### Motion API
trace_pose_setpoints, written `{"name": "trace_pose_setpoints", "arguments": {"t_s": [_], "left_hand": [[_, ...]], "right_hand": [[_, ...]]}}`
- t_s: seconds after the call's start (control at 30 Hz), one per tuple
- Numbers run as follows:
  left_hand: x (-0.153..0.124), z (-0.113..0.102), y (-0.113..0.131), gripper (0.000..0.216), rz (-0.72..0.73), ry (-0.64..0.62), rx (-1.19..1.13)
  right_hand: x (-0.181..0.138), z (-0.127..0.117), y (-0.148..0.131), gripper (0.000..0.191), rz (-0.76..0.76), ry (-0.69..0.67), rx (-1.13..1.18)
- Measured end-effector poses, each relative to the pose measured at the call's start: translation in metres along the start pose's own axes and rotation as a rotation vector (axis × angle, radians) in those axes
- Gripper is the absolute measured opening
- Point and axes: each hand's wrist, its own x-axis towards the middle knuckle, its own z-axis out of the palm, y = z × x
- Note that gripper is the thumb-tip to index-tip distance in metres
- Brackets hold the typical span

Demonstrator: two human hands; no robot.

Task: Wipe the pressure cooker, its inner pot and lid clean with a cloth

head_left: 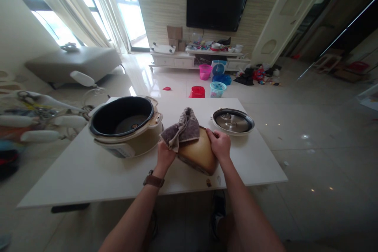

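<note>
A golden-brown cooker inner pot (201,151) is tipped on its side over the near part of the white table (118,181), its smooth outer surface facing up. My right hand (221,143) grips the pot's right edge, thumb on the outside. A grey-brown towel (184,130) lies bunched over the pot's upper left. My left hand (165,155), a watch on its wrist, is closed at the towel's lower left corner, against the pot's left side; the cloth hides most of its fingers. To the left stands the electric pressure cooker body (130,145), open, with a dark interior.
The cooker's round lid (233,122) lies underside up at the table's right. A lamp with white shades (41,136) is close to the table's left edge. Beyond the far edge are a red stool (197,92) and a light blue basket (217,89) on the floor.
</note>
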Motion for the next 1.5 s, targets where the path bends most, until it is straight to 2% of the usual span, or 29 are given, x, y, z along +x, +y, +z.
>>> {"name": "trace_pose_setpoints", "arguments": {"t_s": [0.1, 0.17, 0.27, 0.37, 0.47, 0.53, 0.6, 0.7, 0.8, 0.97, 1.07, 1.2, 1.4, 1.5], "left_hand": [[-0.009, -0.006, 0.026, 0.035, 0.224, -0.137, 0.022], [-0.013, -0.007, 0.036, 0.034, 0.275, -0.175, 0.014], [-0.012, -0.006, 0.03, 0.034, 0.146, -0.109, 0.002], [-0.003, -0.003, 0.001, 0.034, -0.041, -0.013, -0.022], [0.006, -0.001, -0.032, 0.037, -0.188, 0.049, -0.071], [0.009, 0.0, -0.044, 0.041, -0.254, 0.077, -0.089], [0.008, 0.002, -0.046, 0.042, -0.263, 0.112, -0.088], [0.004, 0.004, -0.03, 0.033, -0.193, 0.121, -0.052], [-0.003, 0.003, -0.005, 0.033, -0.066, 0.076, 0.027], [-0.011, -0.004, 0.029, 0.036, 0.209, -0.118, 0.078], [-0.01, -0.006, 0.032, 0.036, 0.2, -0.097, 0.037], [-0.001, -0.003, 0.006, 0.035, 0.024, 0.022, 0.017], [0.009, 0.004, -0.056, 0.028, -0.239, 0.141, -0.088], [0.008, 0.005, -0.059, 0.03, -0.275, 0.187, -0.116]], "right_hand": [[0.001, 0.004, 0.002, 0.05, 0.038, -0.016, 0.004], [0.001, 0.005, 0.004, 0.043, 0.053, -0.039, 0.024], [0.001, 0.006, 0.009, 0.053, 0.054, -0.025, 0.073], [0.0, 0.007, 0.013, 0.065, 0.047, 0.006, 0.134], [-0.001, 0.008, 0.018, 0.066, 0.042, 0.011, 0.176], [0.0, 0.008, 0.02, 0.066, 0.038, 0.004, 0.179], [0.001, 0.006, 0.018, 0.065, 0.02, -0.014, 0.152], [0.001, 0.002, 0.01, 0.059, -0.035, -0.048, 0.055], [-0.002, 0.001, 0.0, 0.048, -0.056, -0.043, -0.053], [-0.007, 0.004, -0.008, 0.04, -0.002, -0.012, -0.145], [-0.008, 0.005, -0.007, 0.045, 0.021, -0.008, -0.121], [-0.006, 0.005, -0.004, 0.063, 0.034, 0.004, -0.043], [-0.006, 0.009, 0.0, 0.066, 0.033, 0.006, 0.006], [-0.006, 0.01, 0.0, 0.065, 0.018, -0.008, 0.018]]}}
